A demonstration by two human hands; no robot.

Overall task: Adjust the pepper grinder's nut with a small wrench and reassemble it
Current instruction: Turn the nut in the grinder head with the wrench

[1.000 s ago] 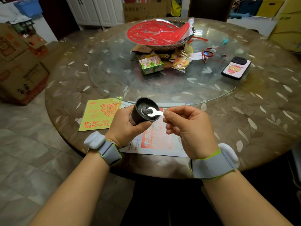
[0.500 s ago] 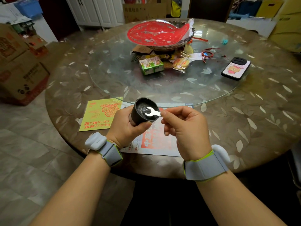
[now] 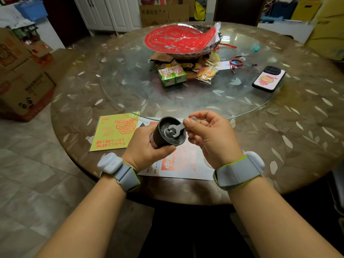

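Note:
My left hand [image 3: 147, 146] grips the dark round pepper grinder body [image 3: 163, 138], tilted so its open end faces me. Inside it sits a metal nut [image 3: 170, 130] at the centre. A small flat silver wrench [image 3: 176, 129] has its open jaw around that nut. My right hand [image 3: 210, 136] pinches the wrench's handle between thumb and fingers, just right of the grinder's rim. Both hands hover above the near edge of the round table [image 3: 297, 138].
Under my hands lie a white and red leaflet [image 3: 178, 164] and a yellow leaflet [image 3: 115, 131]. On the glass turntable [image 3: 204, 101] stand green drink cartons [image 3: 172, 76], a red-covered dish [image 3: 182, 40] and a phone [image 3: 269, 81]. Cardboard boxes [image 3: 22, 86] stand on the floor to the left.
My right hand has swung upward and away with the wrench handle, turning the wrench on the nut. The grinder has tilted a little more toward me in my left hand.

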